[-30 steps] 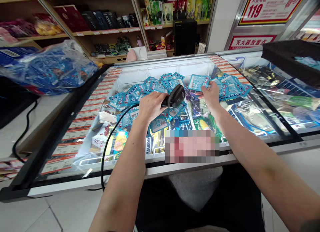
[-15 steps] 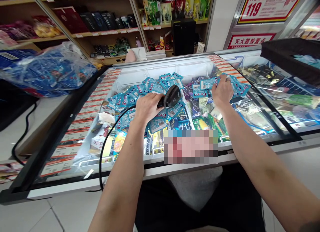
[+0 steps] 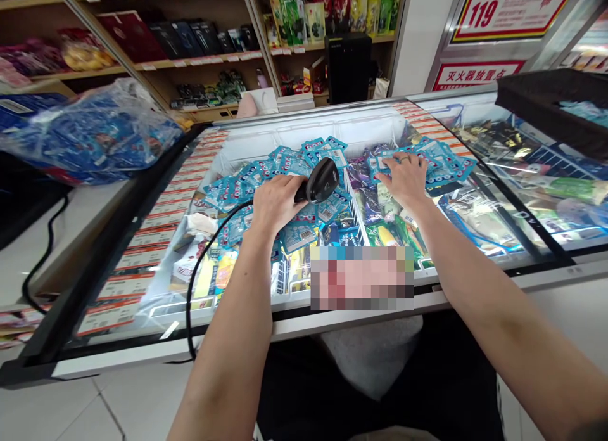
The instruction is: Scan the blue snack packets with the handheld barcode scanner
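Blue bag (image 3: pixel 99 134), outside the freezer's (image 3: pixel 294 327) left edge | left packets (image 3: pixel 240 186), heaped toward the back edge | left hand (image 3: pixel 275 203) wrapped round the scanner (image 3: pixel 323 180), above that heap | right hand (image 3: pixel 406 178), fingers spread over the right packets (image 3: pixel 449 163) near the back edge, pinch cannot be told | black box (image 3: pixel 529 108), back edge, far right

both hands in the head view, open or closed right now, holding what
Left hand: closed, holding the black scanner.
Right hand: over the blue packets; whether it grips one cannot be told.
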{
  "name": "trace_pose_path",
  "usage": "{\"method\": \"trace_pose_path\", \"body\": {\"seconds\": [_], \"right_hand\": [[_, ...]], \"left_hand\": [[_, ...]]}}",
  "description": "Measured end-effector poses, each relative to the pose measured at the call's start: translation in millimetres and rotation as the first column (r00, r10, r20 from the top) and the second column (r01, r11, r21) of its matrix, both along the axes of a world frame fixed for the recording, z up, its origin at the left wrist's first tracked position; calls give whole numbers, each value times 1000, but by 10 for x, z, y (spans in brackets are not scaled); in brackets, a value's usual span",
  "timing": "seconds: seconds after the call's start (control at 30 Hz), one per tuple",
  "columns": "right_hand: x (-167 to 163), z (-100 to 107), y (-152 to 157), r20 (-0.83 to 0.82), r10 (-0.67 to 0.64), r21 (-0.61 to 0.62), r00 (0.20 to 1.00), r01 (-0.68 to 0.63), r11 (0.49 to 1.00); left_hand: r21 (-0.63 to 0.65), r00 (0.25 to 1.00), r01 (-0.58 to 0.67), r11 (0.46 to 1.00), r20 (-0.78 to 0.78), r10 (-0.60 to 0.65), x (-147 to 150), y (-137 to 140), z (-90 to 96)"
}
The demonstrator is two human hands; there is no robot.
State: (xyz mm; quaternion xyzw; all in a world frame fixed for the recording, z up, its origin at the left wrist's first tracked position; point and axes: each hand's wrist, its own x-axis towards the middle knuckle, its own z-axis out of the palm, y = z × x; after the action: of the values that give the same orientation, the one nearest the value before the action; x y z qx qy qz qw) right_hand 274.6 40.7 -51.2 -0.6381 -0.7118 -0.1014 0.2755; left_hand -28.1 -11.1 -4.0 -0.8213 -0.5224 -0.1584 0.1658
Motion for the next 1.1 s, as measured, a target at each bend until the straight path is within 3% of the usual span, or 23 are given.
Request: {"method": "trace_pose_path", "body": {"seconds": [0.3,0.37,0.47,0.53,0.63,0.7,0.77,0.97,1.1], "right_hand": [[32,42,-27,-15,-109,113,994,110,988],[-21,74,-35,-16,-40,106,999,42,993],[-162,117,-60,-43,181,1,982,-182,983],[-271,136,-98,-72,354,-66,933,-358,931],[-393,156,-170,-71,587,-142,807,-590,795],[-419,165,-200,-59,691,-206,721,-686,698],[-403,167,-201,-66,721,-241,690,-712,659],[-314,125,-148,-138,603,-186,786,-618,764],[-373,114,-182,-149,611,-208,778,-629,749]], "left_hand": [[21,999,-39,999,25,38,-54,28,-33],[37,998,-52,998,37,50,-68,40,-45],[49,996,-76,996,60,73,-85,51,-55],[38,993,-97,995,76,94,-92,51,-56],[9,989,-116,993,94,115,-93,45,-55],[3,989,-115,993,97,114,-90,41,-56],[11,990,-110,994,95,109,-88,39,-57],[32,993,-93,995,82,90,-85,37,-52],[32,993,-85,996,82,82,-79,38,-50]]}}
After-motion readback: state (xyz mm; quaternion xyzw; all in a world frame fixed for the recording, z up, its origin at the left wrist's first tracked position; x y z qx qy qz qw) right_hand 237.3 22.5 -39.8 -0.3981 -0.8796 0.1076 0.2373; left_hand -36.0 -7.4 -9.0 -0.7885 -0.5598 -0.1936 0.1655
